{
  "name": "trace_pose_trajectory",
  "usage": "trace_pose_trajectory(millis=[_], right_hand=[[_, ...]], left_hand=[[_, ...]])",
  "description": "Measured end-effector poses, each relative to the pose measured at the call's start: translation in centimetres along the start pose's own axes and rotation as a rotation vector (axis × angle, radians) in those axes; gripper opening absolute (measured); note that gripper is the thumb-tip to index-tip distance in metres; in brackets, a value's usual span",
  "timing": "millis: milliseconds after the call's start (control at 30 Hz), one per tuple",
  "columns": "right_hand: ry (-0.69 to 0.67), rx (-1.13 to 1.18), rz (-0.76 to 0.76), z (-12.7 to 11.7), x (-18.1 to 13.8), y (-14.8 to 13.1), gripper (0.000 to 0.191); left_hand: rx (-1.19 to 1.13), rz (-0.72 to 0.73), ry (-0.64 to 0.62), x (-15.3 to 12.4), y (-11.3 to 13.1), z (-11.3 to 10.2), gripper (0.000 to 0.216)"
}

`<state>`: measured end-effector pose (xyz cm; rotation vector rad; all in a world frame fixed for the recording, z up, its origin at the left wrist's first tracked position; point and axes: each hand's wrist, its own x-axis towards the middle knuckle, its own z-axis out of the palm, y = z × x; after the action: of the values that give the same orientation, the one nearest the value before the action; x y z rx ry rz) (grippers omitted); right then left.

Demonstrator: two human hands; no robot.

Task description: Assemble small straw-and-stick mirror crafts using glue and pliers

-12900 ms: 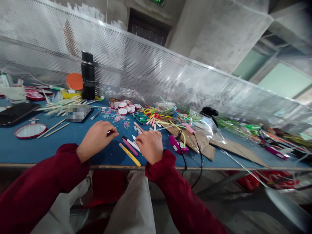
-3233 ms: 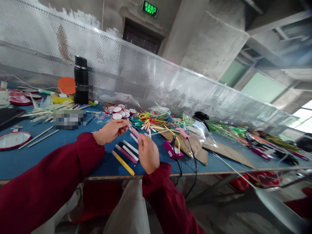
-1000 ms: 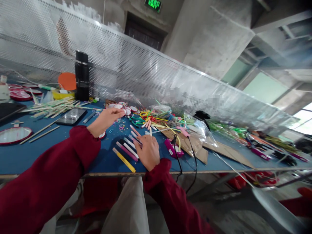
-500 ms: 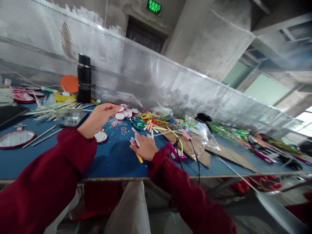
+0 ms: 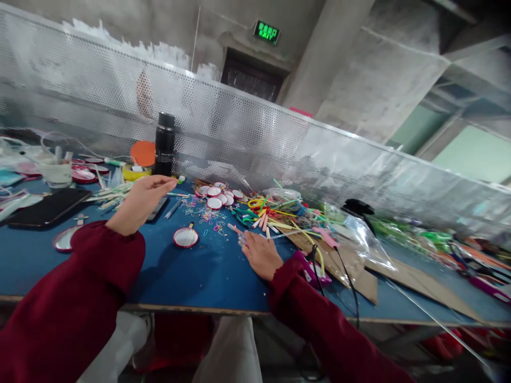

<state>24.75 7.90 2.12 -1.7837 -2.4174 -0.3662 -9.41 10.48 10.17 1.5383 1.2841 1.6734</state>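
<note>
My left hand is raised over the left part of the table. Its thumb and fingers pinch together; whatever lies between the tips is too small to make out. My right hand rests low on the tabletop, fingers bent over thin pale sticks. One pinkish stick pokes out past the fingertips. Between my hands lies a round white disc with a red rim and a small tab. Behind it are scattered coloured paper clips and a heap of similar small discs.
A black bottle stands by the mesh screen. A phone and a cup are at left. Right of centre lie tangled coloured strips, a pink glue gun with a cord, a purple object and cardboard.
My left hand has drawn back leftward from the heap of discs. My right hand has shifted slightly right, and the yellow piece beneath it no longer shows. The view has swung left.
</note>
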Motion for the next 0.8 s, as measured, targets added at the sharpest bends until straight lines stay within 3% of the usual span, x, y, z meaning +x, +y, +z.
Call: trace_pose_trajectory(millis=[100,200,433,600,800], right_hand=[[0.04,-0.011,0.029,-1.6,0.1,-1.2,0.051],[0.118,0.027,-0.052,-3.9,0.6,-2.7,0.041],[0.198,0.194,-0.138,-7.4,4.2,-6.2,0.025],[0.35,0.284,-0.094,-6.5,6.6,-6.6,0.025],[0.578,0.332,0.1,-3.7,8.0,-2.9,0.027]], left_hand=[[0.134,0.013,0.025,0.5,-1.4,-0.3,0.033],[0.357,-0.005,0.025,0.9,-3.0,-0.7,0.035],[0.717,-0.015,-0.042,1.0,-4.5,-1.3,0.034],[0.815,-0.003,-0.085,0.7,-5.2,-1.1,0.029],[0.905,0.064,-0.162,0.3,-4.8,-0.1,0.033]])
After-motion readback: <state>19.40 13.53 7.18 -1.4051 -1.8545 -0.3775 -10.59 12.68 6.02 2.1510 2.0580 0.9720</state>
